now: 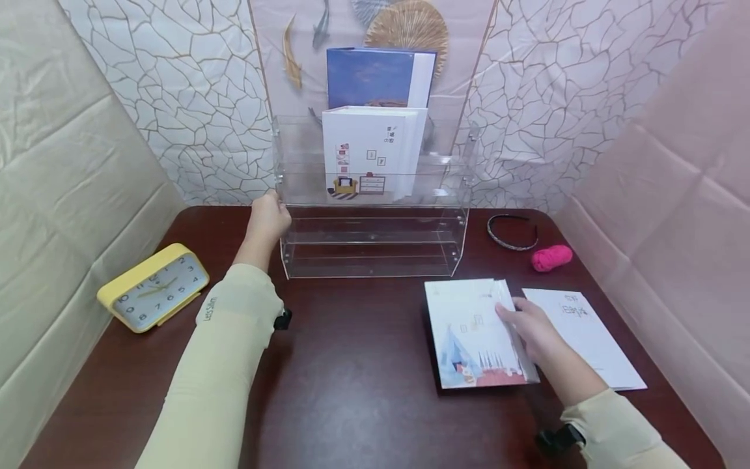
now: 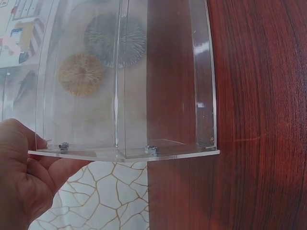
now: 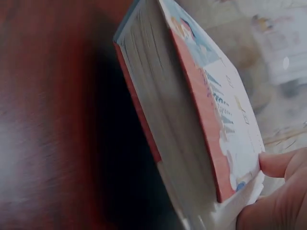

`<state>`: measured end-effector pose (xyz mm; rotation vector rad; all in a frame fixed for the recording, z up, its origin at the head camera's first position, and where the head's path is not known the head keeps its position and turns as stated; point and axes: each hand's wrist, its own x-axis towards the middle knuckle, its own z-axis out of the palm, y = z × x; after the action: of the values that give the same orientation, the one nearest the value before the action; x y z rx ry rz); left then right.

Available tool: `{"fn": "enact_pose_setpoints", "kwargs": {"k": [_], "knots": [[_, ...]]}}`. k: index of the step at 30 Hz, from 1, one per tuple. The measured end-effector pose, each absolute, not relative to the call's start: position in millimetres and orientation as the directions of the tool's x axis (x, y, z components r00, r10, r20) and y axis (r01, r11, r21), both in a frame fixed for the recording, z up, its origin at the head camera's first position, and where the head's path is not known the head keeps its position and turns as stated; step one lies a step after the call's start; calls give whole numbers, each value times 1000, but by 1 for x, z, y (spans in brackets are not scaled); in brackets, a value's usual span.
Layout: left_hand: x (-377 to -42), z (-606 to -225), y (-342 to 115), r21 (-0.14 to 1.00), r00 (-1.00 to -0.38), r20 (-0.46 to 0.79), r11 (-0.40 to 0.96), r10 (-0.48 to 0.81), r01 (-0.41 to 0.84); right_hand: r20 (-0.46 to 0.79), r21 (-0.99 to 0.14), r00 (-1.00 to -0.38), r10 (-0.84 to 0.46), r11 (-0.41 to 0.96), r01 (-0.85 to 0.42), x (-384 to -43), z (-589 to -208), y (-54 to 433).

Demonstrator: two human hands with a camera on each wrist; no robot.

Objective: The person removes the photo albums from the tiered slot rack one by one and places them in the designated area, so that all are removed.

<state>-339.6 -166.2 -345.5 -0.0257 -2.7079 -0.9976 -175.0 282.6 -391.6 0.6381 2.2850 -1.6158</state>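
The left hand (image 1: 269, 218) is pinching the left side of a clear acrylic tiered rack (image 1: 372, 268) between thumb and fingers. Right of centre, a thick white illustrated hardcover book (image 1: 469, 339) is being gripped at its right edge by the right hand (image 1: 536, 329), over the glossy red-brown table (image 1: 351, 365). A flat white booklet (image 1: 606, 345) is lying just beside.

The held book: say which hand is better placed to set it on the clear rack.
Probably the right hand: it grips the book by one side. The left hand holds the side of the clear rack, apart from the book.
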Motion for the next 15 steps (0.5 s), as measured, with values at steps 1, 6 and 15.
{"fn": "enact_pose_setpoints", "kwargs": {"k": [1,6,15], "knots": [[-340,-345,-166,635,-967,243,765,-72,103,-480,-805,-854,199,287,519,-174,-397,284],[-339,-344,-167,632,-969,236,770,-76,94,-464,-755,-856,226,404,516,-177,-412,290],[-338,-343,-164,645,-971,227,759,-80,88,-411,-612,-880,237,644,459,-186,-409,298]]}}
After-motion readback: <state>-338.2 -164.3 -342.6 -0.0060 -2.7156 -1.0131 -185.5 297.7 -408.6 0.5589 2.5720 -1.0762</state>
